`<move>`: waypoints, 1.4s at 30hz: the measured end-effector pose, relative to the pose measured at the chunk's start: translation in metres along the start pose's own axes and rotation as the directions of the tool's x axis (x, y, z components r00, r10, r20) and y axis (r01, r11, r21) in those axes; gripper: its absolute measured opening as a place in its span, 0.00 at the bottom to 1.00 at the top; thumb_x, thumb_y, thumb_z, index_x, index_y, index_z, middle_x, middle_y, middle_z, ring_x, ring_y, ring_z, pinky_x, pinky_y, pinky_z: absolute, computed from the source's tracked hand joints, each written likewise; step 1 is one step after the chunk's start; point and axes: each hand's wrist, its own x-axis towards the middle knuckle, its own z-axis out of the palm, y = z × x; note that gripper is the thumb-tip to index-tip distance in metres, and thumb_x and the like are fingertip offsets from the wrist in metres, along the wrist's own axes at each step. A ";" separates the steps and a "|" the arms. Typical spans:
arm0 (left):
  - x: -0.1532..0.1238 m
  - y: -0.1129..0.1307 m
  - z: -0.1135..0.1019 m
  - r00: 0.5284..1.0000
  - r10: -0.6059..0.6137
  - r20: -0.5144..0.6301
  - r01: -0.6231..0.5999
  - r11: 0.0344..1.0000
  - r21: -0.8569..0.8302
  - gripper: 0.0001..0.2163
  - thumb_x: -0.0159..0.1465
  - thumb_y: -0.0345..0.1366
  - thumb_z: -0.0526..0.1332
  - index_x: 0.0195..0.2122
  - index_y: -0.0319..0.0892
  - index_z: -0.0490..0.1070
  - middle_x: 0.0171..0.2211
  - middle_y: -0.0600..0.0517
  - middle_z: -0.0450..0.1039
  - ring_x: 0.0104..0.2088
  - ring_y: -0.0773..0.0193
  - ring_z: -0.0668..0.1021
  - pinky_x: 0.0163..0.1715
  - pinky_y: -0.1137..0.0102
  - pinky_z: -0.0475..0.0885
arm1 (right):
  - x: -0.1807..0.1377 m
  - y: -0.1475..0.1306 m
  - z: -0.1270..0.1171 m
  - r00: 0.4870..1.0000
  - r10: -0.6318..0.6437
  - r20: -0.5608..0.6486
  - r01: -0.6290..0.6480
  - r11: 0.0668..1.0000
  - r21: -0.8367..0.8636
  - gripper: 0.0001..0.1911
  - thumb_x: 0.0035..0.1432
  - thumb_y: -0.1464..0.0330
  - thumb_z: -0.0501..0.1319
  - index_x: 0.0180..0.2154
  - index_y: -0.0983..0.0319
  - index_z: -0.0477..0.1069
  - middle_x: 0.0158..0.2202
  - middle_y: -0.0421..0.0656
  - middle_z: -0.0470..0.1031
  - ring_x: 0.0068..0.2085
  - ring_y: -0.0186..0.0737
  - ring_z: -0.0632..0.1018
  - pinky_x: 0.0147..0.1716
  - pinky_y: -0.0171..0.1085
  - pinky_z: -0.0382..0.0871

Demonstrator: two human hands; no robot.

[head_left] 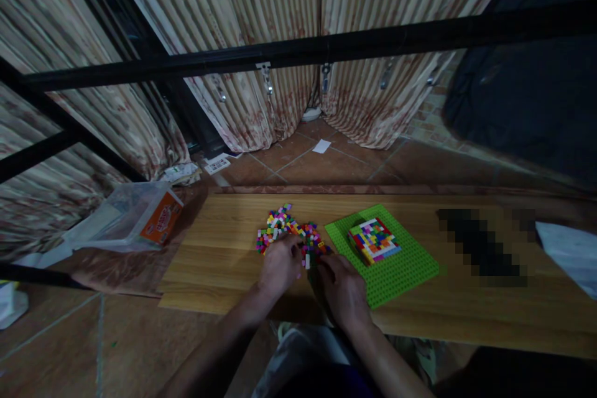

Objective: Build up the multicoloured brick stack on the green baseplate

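A loose pile of small multicoloured toy bricks (280, 219) lies on the wooden table (209, 261). My left hand (281, 261) is at the pile's near edge, its fingers curled inward; anything between them is too small or hidden to name. Just right of it, my right hand (344, 286) has bent fingers drawn together beside the bricks, and what they hold cannot be made out. A white brick (307, 260) shows in the gap between both hands. Right of the pile lies a green baseplate (410, 258), carrying a block of many-coloured bricks (377, 239) built up in layers.
A clear plastic box with an orange label (161, 214) stands left of the table. A blurred-out dark object (482, 245) and a pale sheet (566, 252) lie on the table's right. Beyond the table, a black metal bar (289, 53) crosses before the curtains.
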 end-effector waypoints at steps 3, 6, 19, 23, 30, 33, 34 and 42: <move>0.027 -0.002 -0.012 0.998 0.003 -0.058 0.005 0.991 0.137 0.13 0.62 0.28 0.56 0.44 0.44 0.77 0.42 0.48 0.79 0.39 0.62 0.79 0.43 0.69 0.73 | -0.003 0.000 -0.003 1.000 -0.010 -0.014 0.010 1.000 0.012 0.12 0.65 0.69 0.54 0.41 0.60 0.76 0.42 0.46 0.79 0.41 0.43 0.79 0.42 0.40 0.72; 0.066 -0.010 -0.020 0.997 0.008 -0.079 0.014 0.961 0.277 0.17 0.62 0.27 0.56 0.50 0.43 0.74 0.47 0.45 0.77 0.46 0.59 0.79 0.48 0.68 0.71 | -0.006 0.001 -0.005 0.999 -0.013 -0.030 0.014 1.000 0.021 0.13 0.66 0.68 0.53 0.42 0.60 0.77 0.41 0.47 0.79 0.41 0.42 0.79 0.42 0.40 0.73; 0.116 -0.022 -0.015 0.996 0.021 0.086 -0.056 0.902 0.429 0.10 0.62 0.29 0.57 0.40 0.38 0.77 0.41 0.41 0.78 0.46 0.55 0.79 0.48 0.67 0.71 | -0.012 0.003 -0.016 0.996 0.054 -0.071 -0.043 0.988 0.150 0.13 0.65 0.66 0.54 0.40 0.59 0.77 0.38 0.47 0.79 0.40 0.42 0.79 0.41 0.40 0.74; 0.085 -0.009 -0.023 0.997 0.073 0.024 -0.077 0.949 0.306 0.08 0.63 0.32 0.57 0.42 0.41 0.73 0.40 0.46 0.78 0.43 0.58 0.79 0.46 0.67 0.71 | -0.009 0.002 -0.018 0.986 0.143 -0.091 -0.117 0.963 0.242 0.12 0.64 0.64 0.55 0.39 0.59 0.77 0.38 0.46 0.79 0.39 0.42 0.80 0.40 0.40 0.74; -0.009 0.010 0.001 0.965 0.141 0.223 -0.030 0.899 -0.437 0.06 0.61 0.30 0.57 0.36 0.43 0.73 0.33 0.53 0.78 0.35 0.65 0.79 0.36 0.72 0.74 | -0.003 -0.012 -0.021 0.972 0.228 0.064 -0.233 0.880 0.413 0.13 0.61 0.63 0.59 0.44 0.58 0.77 0.42 0.45 0.80 0.43 0.43 0.80 0.43 0.40 0.73; -0.027 0.015 0.010 0.977 0.088 0.194 0.019 0.871 -0.492 0.07 0.60 0.28 0.57 0.35 0.43 0.74 0.34 0.52 0.78 0.37 0.65 0.79 0.39 0.71 0.74 | -0.003 -0.018 -0.021 0.968 0.237 0.084 -0.249 0.852 0.460 0.12 0.60 0.64 0.58 0.41 0.58 0.78 0.40 0.45 0.80 0.42 0.43 0.80 0.43 0.39 0.73; -0.030 0.017 0.012 0.981 0.065 0.180 0.034 0.868 -0.496 0.07 0.59 0.27 0.57 0.35 0.43 0.73 0.34 0.52 0.78 0.37 0.65 0.79 0.39 0.71 0.74 | -0.004 -0.019 -0.021 0.966 0.244 0.080 -0.252 0.846 0.470 0.11 0.60 0.64 0.58 0.40 0.58 0.78 0.40 0.44 0.80 0.42 0.43 0.80 0.42 0.39 0.74; -0.031 0.018 0.023 0.995 -0.043 0.087 0.077 0.894 -0.441 0.05 0.55 0.27 0.60 0.32 0.43 0.69 0.31 0.52 0.77 0.35 0.64 0.80 0.38 0.69 0.75 | -0.008 -0.019 -0.017 0.987 0.160 -0.019 -0.144 0.927 0.346 0.11 0.62 0.68 0.56 0.38 0.59 0.78 0.36 0.44 0.79 0.38 0.41 0.80 0.39 0.37 0.73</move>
